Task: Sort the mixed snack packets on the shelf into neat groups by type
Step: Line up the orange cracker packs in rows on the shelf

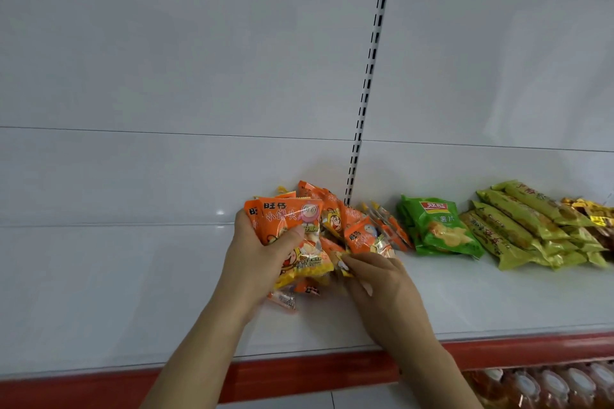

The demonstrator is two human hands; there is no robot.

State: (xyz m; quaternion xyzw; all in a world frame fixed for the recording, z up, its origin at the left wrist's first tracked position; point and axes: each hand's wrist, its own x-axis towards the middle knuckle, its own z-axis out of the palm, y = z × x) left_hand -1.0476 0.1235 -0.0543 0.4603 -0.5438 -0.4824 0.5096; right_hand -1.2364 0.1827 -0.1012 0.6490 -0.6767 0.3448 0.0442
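White shelf (pixel 133 292) with a red front edge (pixel 299 372) runs across a head-worn camera view, backed by a pale wall panel and a slotted upright rail (pixel 368 76). Both bare hands work at a heap of orange snack packets (pixel 352 226) lying near the back of the shelf, at the foot of the rail.

The left hand (pixel 255 256) is curled around a bunch of orange packets (pixel 292 229), thumb pressed across the front of the top one, lifting them a little above the shelf. The right hand (pixel 382 282) reaches in just beside it, fingertips pinching the corner of a small packet (pixel 342 264) at the near edge of the heap. One small clear-wrapped packet (pixel 282 300) lies on the shelf below the left hand.

Further toward the right end of the shelf, apart from the heap, sits a short stack of green crisp bags (pixel 438 229). Next to that is a group of long yellow-green packets (pixel 531 226), laid side by side. Beyond them, at the right edge of view, are golden-wrapped items (pixel 594 212), too small to make out. Bottles (pixel 548 388) show below the shelf's front edge.
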